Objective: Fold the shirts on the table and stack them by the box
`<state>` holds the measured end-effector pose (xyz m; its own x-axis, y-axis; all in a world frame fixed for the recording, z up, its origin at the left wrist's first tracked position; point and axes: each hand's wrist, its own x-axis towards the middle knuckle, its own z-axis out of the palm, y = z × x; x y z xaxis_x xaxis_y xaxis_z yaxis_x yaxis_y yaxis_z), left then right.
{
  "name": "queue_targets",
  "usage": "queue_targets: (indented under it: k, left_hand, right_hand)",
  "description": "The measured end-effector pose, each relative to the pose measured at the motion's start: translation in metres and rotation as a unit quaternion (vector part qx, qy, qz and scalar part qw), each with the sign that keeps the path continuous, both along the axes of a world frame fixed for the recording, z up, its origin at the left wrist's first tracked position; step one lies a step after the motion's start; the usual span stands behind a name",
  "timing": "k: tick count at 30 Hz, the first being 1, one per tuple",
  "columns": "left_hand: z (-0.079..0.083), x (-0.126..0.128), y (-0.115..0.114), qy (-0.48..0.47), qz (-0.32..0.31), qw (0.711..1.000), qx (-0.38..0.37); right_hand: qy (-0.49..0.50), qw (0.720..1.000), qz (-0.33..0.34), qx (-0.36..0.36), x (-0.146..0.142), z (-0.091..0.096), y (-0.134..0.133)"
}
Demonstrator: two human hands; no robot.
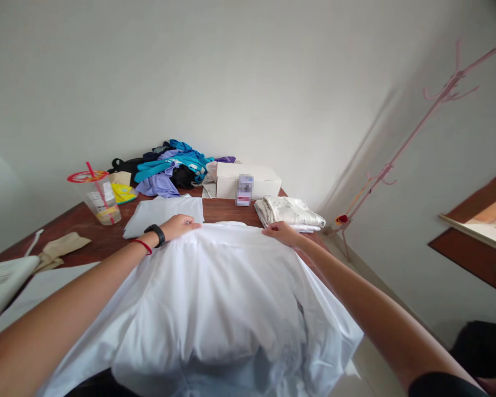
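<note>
A white shirt [223, 281] is spread out in front of me, its collar end toward the wall and its lower part hanging near my body. My left hand [179, 226], with a black band and a red string on the wrist, pinches the shirt at its left shoulder. At the opposite shoulder my right hand [281, 234] grips the fabric between thumb and fingers. Folds run down the cloth between the two hands. Just beyond my left hand lies a folded pale cloth [165, 212]; past my right hand is a folded patterned cloth [291, 210].
On the wooden table [227, 212] stand a white box [260, 179], a small packet [243, 190] and a plastic cup with a straw [101, 201]. A clothes pile [173, 165] rests against the wall. Beige cloth [64, 248] lies left; a pink coat rack [417, 127] stands right.
</note>
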<state>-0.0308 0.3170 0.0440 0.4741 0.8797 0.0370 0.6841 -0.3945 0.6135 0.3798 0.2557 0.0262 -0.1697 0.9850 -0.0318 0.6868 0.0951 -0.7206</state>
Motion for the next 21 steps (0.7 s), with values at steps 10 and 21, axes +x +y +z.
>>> queue_targets:
  k: [10, 21]
  left_hand:
    - [0.019, 0.026, -0.050, 0.266, 0.100, 0.933, 0.223]
    - [-0.055, 0.104, -0.152, 0.158, -0.049, 0.968, 0.191]
  right_hand:
    - [0.207, 0.934, 0.133, -0.259, 0.059, 0.022, -0.062]
    - [0.172, 0.910, 0.138, -0.352, 0.108, 0.025, -0.153]
